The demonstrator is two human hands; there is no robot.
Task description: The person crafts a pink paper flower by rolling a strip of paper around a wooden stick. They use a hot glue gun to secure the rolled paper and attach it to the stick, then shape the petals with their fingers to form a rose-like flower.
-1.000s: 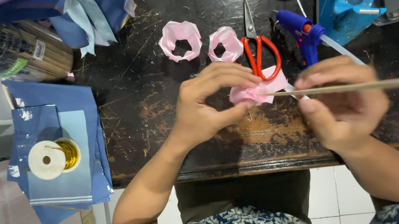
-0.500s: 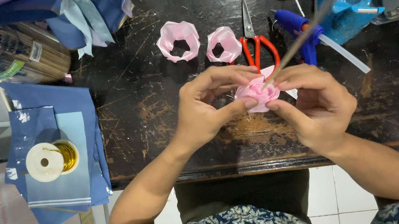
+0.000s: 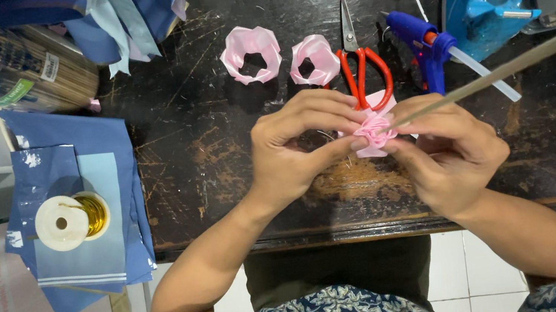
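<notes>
Fingers (image 3: pixel 331 113) of both hands: pinched on pink ribbon rosette (image 3: pixel 373 129), thin stick (image 3: pixel 504 68) angling from it beyond right fingertips. Likely light, soft, crushable; grip base.

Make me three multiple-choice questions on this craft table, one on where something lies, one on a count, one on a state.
1. Where do the red-handled scissors lie?
A. beyond the hands
B. on the blue paper
C. on the floor

2. How many pink ribbon loops lie loose on the dark table?
A. one
B. two
C. four

3. How is the pink ribbon flower held?
A. lying free
B. left hand only
C. between both hands

Answers: 1 A, they lie past the fingers, beside the blue glue gun. 2 B, two loops side by side. 3 C, the left hand and right hand both pinch it.
</notes>
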